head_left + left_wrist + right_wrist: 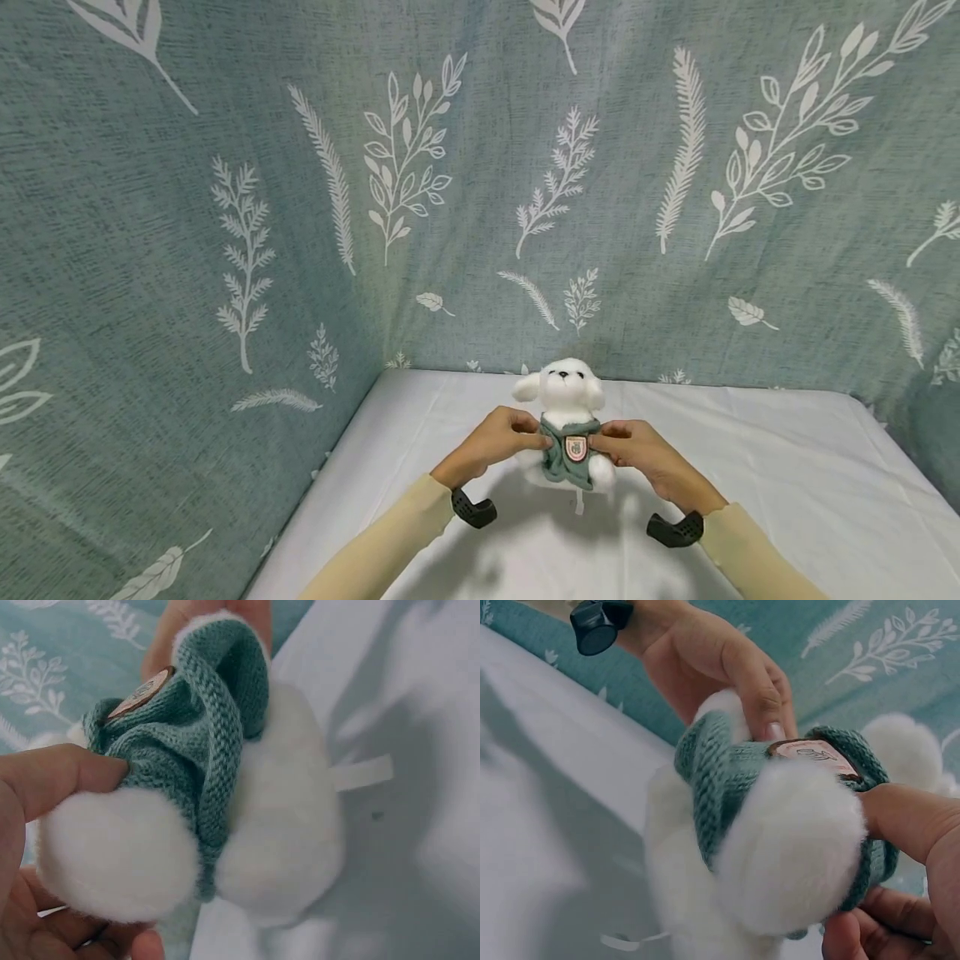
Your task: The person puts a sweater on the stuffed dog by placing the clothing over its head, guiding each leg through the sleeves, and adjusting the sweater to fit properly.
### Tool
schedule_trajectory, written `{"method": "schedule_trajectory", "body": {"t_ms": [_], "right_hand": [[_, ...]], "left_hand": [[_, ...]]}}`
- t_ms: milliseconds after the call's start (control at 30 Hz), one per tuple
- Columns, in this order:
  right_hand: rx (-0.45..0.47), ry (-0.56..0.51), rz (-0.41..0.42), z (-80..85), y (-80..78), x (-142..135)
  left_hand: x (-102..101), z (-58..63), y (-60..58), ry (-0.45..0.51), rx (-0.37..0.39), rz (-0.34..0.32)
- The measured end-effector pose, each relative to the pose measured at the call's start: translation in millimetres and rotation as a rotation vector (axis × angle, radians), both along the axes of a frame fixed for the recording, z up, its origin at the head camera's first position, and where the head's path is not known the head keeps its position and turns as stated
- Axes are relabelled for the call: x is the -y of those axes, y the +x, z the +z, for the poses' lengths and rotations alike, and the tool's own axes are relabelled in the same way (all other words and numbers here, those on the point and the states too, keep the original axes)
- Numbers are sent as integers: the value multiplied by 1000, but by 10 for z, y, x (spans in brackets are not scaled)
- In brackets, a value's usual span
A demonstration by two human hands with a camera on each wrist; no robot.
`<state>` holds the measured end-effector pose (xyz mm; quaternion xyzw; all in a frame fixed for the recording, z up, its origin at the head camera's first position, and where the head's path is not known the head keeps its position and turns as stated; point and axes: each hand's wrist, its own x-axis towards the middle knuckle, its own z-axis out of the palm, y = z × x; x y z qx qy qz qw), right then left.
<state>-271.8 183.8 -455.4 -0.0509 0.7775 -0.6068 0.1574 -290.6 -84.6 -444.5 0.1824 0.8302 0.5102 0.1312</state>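
Left grip (498,437) and right grip (647,450) pinch the white toy (567,413) by its green vest (556,463), over the tabletop (787,467); they seem to be fixing the vest, so next needs soft tugs

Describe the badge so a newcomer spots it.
At the white-covered table, the left hand and right hand hold a white plush toy in a green knitted garment. The badge lies on the garment's front, its pale pink face and dark rim unlike the plain knit.
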Motion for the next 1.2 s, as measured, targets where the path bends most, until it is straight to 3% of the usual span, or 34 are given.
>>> {"method": "schedule_trajectory", "body": {"t_ms": [300, 600, 833, 1200], "right_hand": [[-82, 65, 0, -79, -7, -81], [-170, 101, -53, -187, 34, -91], [-260, 193, -92, -269, 53, -88], [-283, 264, -104, -327, 73, -90]], "left_hand": [[-85, -122, -15, 35, -89, 58], [-143, -257, -6, 78, -75, 75], [-198, -342, 23, 57, -99, 87], [-230, -456, 19, 35, -116, 65]]}}
